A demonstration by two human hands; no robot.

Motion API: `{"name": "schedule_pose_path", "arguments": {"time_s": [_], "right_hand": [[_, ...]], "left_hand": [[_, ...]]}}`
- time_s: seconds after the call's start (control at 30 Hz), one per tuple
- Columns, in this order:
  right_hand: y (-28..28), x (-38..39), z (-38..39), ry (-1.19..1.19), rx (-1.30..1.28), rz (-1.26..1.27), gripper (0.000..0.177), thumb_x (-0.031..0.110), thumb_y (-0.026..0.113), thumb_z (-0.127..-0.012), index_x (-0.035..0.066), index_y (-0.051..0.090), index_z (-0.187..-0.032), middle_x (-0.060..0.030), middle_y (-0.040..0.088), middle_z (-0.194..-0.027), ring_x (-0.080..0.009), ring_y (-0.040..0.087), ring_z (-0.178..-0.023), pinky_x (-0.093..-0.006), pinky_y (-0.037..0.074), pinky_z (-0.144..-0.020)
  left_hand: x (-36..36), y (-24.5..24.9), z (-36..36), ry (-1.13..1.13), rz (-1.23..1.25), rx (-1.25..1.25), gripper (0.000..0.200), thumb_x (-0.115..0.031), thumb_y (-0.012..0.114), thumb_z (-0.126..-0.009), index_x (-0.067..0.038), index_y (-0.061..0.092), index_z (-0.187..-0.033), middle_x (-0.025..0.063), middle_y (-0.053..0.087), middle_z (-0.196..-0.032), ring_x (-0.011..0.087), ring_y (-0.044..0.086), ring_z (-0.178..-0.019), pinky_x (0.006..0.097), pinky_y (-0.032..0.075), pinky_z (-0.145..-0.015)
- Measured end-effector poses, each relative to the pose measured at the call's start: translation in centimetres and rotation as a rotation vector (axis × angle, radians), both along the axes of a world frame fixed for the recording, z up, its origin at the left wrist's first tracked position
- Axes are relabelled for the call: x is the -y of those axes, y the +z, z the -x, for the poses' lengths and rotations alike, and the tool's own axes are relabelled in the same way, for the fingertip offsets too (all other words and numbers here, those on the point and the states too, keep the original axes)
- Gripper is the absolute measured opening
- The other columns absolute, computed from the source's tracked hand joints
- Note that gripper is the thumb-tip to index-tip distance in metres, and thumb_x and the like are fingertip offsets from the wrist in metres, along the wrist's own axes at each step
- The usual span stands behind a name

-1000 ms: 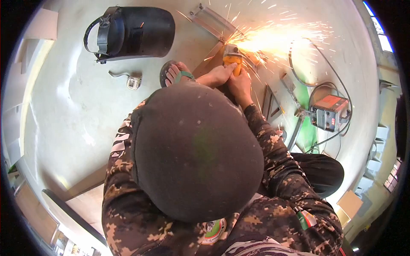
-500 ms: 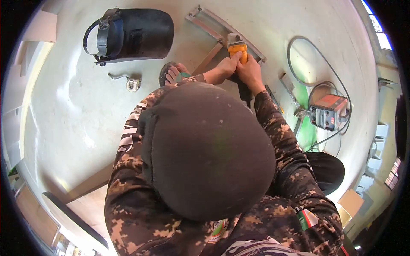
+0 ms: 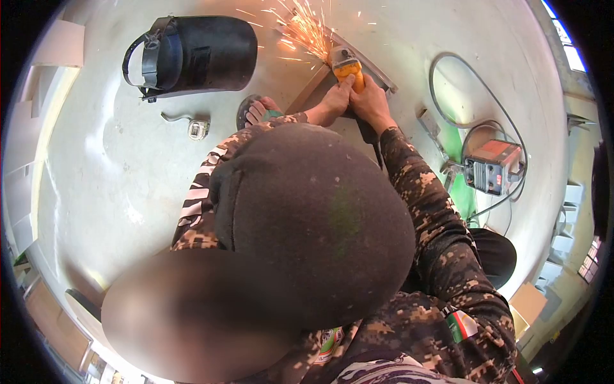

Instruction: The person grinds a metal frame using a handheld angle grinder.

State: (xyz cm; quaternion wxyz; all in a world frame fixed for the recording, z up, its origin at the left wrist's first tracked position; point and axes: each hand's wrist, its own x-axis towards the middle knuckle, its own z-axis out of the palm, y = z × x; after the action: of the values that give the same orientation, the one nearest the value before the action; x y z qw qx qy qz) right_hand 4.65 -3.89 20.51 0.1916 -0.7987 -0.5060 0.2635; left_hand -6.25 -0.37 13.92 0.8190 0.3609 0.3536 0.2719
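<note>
My left hand [image 3: 334, 102] and my right hand [image 3: 371, 105] are both closed around the yellow body of an angle grinder [image 3: 350, 72]. The grinder's grey head points away from me and touches or nearly touches a metal frame [image 3: 378, 75] on the floor. From that spot orange sparks [image 3: 306, 33] spray up and to the left, hiding part of the frame. The disc itself cannot be made out. A dark cord or handle end runs back below my right hand. A foot in a sandal [image 3: 259, 113] stands left of the frame.
A black welding helmet [image 3: 224, 54] lies at the upper left, with a tape measure [image 3: 198, 130] below it. To the right stands an orange-topped welding machine [image 3: 494, 168] with a looping cable [image 3: 481, 82]. A metal piece [image 3: 430, 123] lies beside it.
The grinder has shifted slightly left and tilted, its head now against or very near the frame. Sparks have appeared. Both hands moved with it and kept their hold.
</note>
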Motion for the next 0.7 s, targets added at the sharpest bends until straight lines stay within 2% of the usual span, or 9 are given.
{"name": "schedule_pose_path", "arguments": {"time_s": [0.3,0.53,0.7], "right_hand": [[-0.2,-0.2,0.7,-0.045,-0.028,-0.005,0.057,0.052,0.061,-0.089,0.004,0.06,-0.12,-0.0282,0.068,-0.108,-0.0451,0.064,-0.106,-0.0483,0.052,-0.089],[-1.3,0.1,0.0,-0.036,-0.06,-0.028,0.058,0.052,0.062,-0.089,0.004,0.06,-0.122,-0.0279,0.068,-0.108,-0.0431,0.065,-0.107,-0.0466,0.052,-0.09],[-1.3,-0.1,0.1,-0.034,-0.082,-0.035,0.058,0.051,0.062,-0.088,0.004,0.06,-0.121,-0.0279,0.068,-0.108,-0.0438,0.065,-0.106,-0.0476,0.052,-0.09]], "left_hand": [[-0.4,1.6,0.7,-0.037,-0.004,-0.049,0.058,-0.05,0.04,-0.105,-0.003,0.052,-0.136,0.0085,0.063,-0.122,0.0163,0.06,-0.109,0.0306,0.046,-0.097],[-0.4,-0.1,0.0,-0.051,0.039,-0.043,0.056,-0.05,0.039,-0.105,-0.005,0.052,-0.136,0.0092,0.063,-0.122,0.0185,0.061,-0.109,0.0343,0.05,-0.094],[-0.4,0.6,0.4,-0.057,0.016,-0.039,0.056,-0.049,0.039,-0.105,-0.004,0.051,-0.137,0.0092,0.062,-0.124,0.0194,0.061,-0.109,0.0351,0.05,-0.095]]}}
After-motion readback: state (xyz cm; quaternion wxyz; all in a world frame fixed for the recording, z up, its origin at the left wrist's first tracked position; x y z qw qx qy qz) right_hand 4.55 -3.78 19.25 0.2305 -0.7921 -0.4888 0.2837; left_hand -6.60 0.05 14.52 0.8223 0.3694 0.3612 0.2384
